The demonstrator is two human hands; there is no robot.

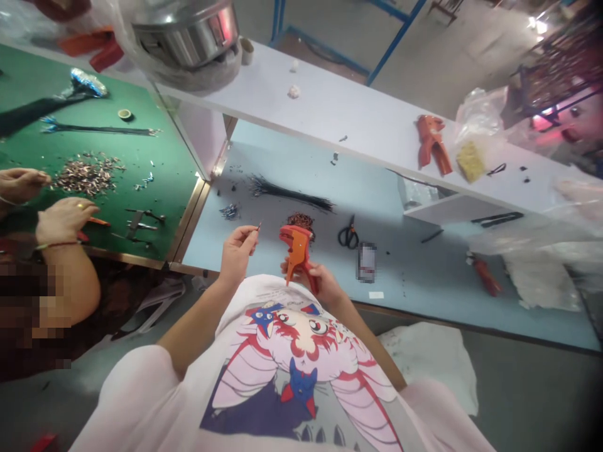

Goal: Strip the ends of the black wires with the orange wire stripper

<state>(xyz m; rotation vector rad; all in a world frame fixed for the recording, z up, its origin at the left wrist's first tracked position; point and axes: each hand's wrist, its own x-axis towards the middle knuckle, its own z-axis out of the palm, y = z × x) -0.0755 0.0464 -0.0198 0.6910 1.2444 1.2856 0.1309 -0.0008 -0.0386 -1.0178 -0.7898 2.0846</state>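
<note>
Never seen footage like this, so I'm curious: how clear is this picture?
Head view: the white shelf bows with wide-angle distortion, the steel pot shows glare, pixelated blocks cover part of the co-worker, and the lower right corner darkens.

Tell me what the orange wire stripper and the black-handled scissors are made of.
The wire stripper looks like moulded orange plastic, smooth and evenly coloured with a soft sheen; any metal inside is hidden. The scissors seem to have black plastic loop handles, dull and uniform; the blades are too small to judge, though probably steel.
</note>
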